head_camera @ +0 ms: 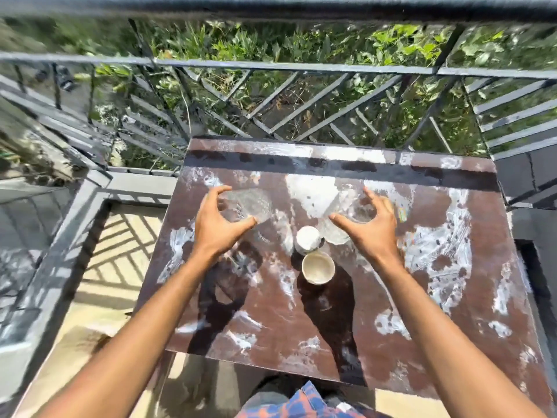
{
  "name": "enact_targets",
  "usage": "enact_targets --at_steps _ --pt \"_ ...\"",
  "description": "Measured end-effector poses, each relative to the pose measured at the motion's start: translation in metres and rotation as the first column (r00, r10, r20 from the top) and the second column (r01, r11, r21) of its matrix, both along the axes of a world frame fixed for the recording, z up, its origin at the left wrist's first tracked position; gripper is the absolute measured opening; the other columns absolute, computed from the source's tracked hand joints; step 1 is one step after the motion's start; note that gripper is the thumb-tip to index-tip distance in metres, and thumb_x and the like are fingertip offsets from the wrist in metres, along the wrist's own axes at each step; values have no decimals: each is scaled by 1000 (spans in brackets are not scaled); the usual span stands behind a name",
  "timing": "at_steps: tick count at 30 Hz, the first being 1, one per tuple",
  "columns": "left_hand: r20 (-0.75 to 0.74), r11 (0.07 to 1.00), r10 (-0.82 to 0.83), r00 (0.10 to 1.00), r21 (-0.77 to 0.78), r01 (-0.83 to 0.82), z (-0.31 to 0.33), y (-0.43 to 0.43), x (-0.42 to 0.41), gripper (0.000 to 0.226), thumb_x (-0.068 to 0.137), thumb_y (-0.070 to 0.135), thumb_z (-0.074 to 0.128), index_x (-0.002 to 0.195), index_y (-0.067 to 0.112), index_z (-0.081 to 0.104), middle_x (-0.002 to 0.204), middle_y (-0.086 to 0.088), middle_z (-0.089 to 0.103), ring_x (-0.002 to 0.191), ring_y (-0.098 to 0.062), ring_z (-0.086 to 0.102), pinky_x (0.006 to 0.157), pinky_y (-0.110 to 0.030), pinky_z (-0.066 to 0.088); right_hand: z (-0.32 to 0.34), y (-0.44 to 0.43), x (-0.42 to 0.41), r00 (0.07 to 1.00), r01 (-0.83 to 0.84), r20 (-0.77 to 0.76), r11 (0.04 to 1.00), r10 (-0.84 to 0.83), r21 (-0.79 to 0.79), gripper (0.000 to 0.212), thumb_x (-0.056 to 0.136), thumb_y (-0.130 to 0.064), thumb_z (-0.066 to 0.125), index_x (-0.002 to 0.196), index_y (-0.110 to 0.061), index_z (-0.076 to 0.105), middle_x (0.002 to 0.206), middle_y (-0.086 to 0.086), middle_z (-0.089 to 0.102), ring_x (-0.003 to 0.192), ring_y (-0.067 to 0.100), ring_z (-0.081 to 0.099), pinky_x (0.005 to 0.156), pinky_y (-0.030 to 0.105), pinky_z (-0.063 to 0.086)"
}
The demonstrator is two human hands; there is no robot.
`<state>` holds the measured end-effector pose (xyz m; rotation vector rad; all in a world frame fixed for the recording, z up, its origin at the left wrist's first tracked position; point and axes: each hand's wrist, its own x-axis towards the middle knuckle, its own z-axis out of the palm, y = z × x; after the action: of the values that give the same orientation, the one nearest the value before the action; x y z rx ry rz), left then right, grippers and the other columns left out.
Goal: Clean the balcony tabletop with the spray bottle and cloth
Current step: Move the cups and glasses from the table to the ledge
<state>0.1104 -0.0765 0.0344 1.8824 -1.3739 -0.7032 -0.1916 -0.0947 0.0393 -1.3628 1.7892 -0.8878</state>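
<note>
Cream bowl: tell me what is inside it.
The cream bowl on the tabletop looks empty: only its pale inner surface shows. The near inner wall is hidden by its rim.

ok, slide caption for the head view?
Both hands reach for clear glasses on the stained tabletop, two cups between.

Tabletop (376, 297) brown, white-smeared, glossy; railing (271, 66) painted metal, probably.

You are looking at a dark reddish-brown tabletop (271, 312) streaking with chalky white smears, two cream-white round cups (318, 267) sitting pale against it, clear glassware (250, 203) glinting, a grey metal railing (271, 66) criss-crossing in diagonals, and blue-and-orange patterned fabric (304, 402) showing below.
</note>
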Motion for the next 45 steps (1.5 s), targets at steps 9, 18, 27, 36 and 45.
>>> enact_targets --at_steps 9,18,27,36,45 --pt "-197 846 521 830 -5 -533 13 216 92 81 64 1 92 132 12 48 117 10 56 89 3 65 76 -16 54 -5 53 137 798 -591 33 792 602 -150 78 57 -54 91 124 -30 59 115 -6 56 103 16 63 96 40 53" --pt "-246 530 840 485 177 -829 -76 387 112 81 39 37 85 114 31 54 108 1 65 93 -10 63 89 -35 54 -55 175 285 244 -969 22 245 969 -36 83 59 -43 94 130 -24 56 118 -8 50 110 6 54 96 22 44" --pt "-145 424 904 401 410 -808 -180 463 119 81 47 16 97 115 35 55 113 -3 61 98 1 60 87 -22 52 -149 266 378 -57 -961 74 -75 996 266 94 58 -47 88 136 -12 49 126 0 56 117 18 57 99 26 42" --pt "5 417 875 485 503 -758 -245 487 160 74 59 14 86 126 23 57 115 2 54 107 -17 53 81 -11 34 -250 270 437 -3 -897 72 -34 997 440 84 58 -56 69 124 -6 51 115 6 63 106 29 63 93 43 51" --pt "30 450 849 527 480 -753 -269 493 191 75 60 13 84 129 25 60 130 8 54 121 -8 47 90 -6 28 -269 270 457 56 -953 171 2 984 304 88 60 -23 76 130 4 30 115 14 43 99 3 49 88 9 40"
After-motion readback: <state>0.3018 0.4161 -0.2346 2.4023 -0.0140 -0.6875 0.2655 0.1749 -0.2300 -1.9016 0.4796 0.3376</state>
